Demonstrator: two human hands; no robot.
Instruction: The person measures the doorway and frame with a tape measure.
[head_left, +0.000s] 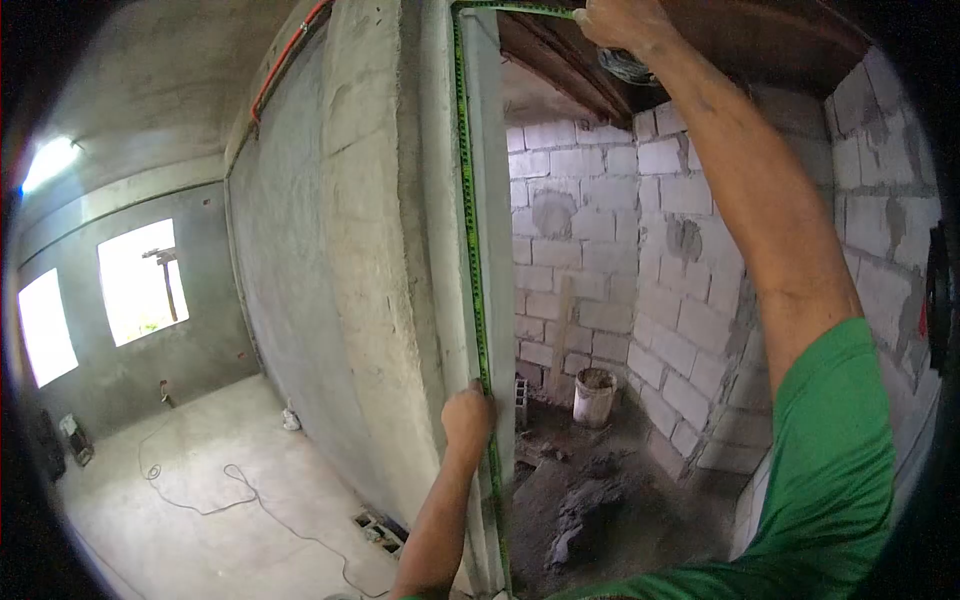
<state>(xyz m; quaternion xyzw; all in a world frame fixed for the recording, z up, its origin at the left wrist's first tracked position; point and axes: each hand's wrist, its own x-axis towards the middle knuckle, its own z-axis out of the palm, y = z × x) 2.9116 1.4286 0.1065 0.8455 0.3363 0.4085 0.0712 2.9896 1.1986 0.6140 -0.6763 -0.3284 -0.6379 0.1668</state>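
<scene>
If the left hand (468, 425) clamping the tape (469, 200) loosens, slack could bow it; above, the right hand (630, 28) pinches it.

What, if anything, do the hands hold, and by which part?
A green measuring tape: the right hand holds it beyond the top bend; the left hand is curled at it lower down, but its grip is unclear.

Left side bright: windows (130, 285) blown out white, lamp (50, 165) flaring with bluish glare. Right side dimmer, dirt floor (640, 530) and brown ceiling (770, 50) in shadow. Fisheye distortion, block walls (690, 310) bending, black rounded border. Slightly soft; markings on green tape (467, 200) too small to read.
</scene>
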